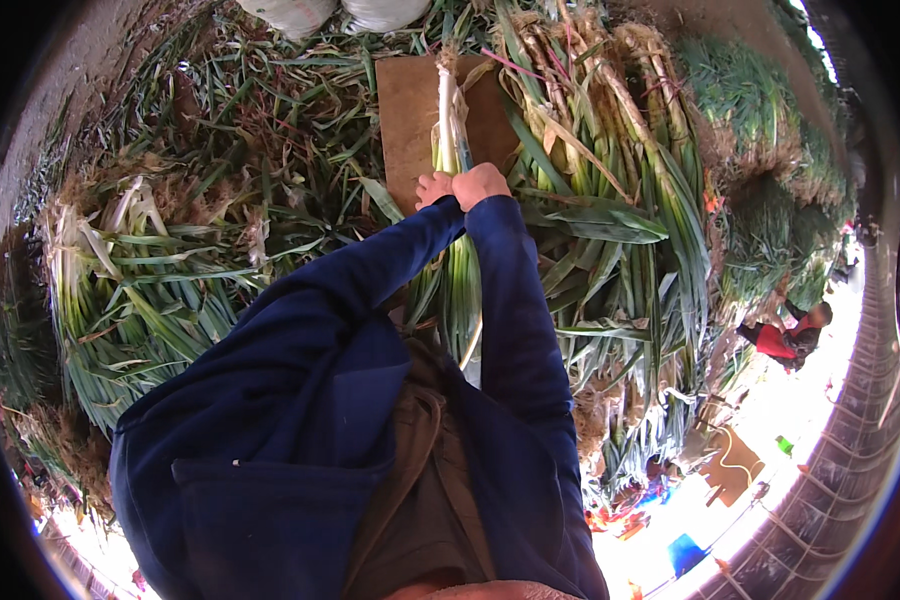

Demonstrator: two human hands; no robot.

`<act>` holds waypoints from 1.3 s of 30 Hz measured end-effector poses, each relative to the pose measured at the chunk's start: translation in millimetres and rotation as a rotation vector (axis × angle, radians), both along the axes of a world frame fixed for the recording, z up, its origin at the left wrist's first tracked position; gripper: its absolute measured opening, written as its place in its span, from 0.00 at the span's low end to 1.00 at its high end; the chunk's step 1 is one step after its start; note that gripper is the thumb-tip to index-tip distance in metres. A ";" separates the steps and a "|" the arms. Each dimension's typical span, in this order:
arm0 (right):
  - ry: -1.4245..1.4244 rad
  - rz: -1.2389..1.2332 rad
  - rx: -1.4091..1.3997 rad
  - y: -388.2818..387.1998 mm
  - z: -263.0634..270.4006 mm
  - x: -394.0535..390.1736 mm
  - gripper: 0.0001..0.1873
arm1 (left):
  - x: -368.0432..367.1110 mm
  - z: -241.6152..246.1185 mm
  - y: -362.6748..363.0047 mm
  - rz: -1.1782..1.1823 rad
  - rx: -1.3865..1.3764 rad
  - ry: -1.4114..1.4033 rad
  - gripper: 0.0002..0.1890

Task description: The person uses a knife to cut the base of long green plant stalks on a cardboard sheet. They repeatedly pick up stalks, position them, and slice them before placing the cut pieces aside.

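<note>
Long green onions (447, 127) with white stalks and roots lie lengthwise over a brown board (409, 112), roots pointing away from me. My left hand (433, 189) is closed around them, where the white turns green. Right beside it, my right hand (481, 185) grips a narrow bluish-grey tool (463, 150), apparently a knife, which lies along the stalks. Its handle is hidden in my fist. The green leaves (457, 289) trail back between my forearms towards my body.
To the right lie tied bundles of green onions (607, 97). At left is a heap with white stalks (67, 255), behind it loose leaf trimmings (270, 112). White sacks (292, 15) stand at the far edge. A person in red and black (787, 337) is at the far right.
</note>
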State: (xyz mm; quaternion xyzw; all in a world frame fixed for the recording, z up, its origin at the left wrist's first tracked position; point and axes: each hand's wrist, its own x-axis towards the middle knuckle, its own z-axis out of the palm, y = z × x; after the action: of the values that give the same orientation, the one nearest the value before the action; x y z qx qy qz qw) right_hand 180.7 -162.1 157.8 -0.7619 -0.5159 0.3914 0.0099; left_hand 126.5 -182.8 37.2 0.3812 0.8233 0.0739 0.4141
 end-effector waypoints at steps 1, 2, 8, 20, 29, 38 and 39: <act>-0.001 -0.006 -0.007 5.1 2.9 -3.4 0.24 | -1.2 -1.3 0.4 0.019 0.000 0.010 0.21; -0.003 -0.010 -0.003 9.7 0.7 -3.6 0.23 | -2.1 -2.8 -0.6 0.008 -0.002 -0.007 0.21; 0.090 -0.092 0.123 16.8 -40.7 4.0 0.18 | -8.1 -11.6 -5.0 -0.059 -0.013 -0.058 0.27; 0.101 -0.041 -0.039 -79.4 -13.2 37.6 0.26 | -55.9 -28.3 -7.4 0.019 0.156 -0.484 0.33; 0.100 0.030 -0.144 -107.3 4.3 32.3 0.25 | -60.8 -50.8 -17.3 -0.029 0.286 -0.599 0.51; 0.009 0.041 0.031 -44.7 25.1 -5.3 0.21 | -46.4 -103.0 -38.9 0.130 0.465 -0.915 0.42; 0.012 0.069 0.039 -47.2 21.7 -3.8 0.21 | -44.8 -101.2 -39.6 0.155 0.473 -0.957 0.37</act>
State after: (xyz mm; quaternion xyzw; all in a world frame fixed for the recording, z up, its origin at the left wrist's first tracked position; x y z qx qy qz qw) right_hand 176.9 -209.3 179.4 -0.7411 -0.5494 0.3858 0.0145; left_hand 81.7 -222.4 -64.0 0.3258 0.5294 0.4532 0.6389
